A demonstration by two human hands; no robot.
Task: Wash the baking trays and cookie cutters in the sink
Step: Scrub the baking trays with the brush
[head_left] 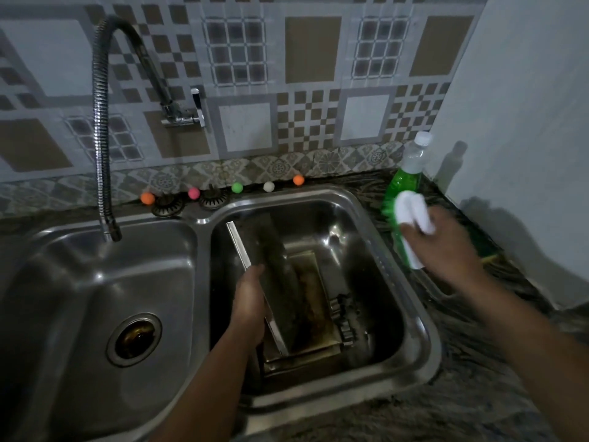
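Dim overall; glare on the sink (322, 199) rim; soap bottle (409, 167) shadow on the right wall; right hand (446, 240) motion-blurred; wide-angle bending at frame edges

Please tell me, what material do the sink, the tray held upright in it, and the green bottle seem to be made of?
The sink looks like stainless steel: brushed, with bright reflections. The tray, gripped by the left hand, seems metal too, its rim shiny but its surface dull and brown-stained. The green bottle appears to be clear plastic, since the liquid shows through.
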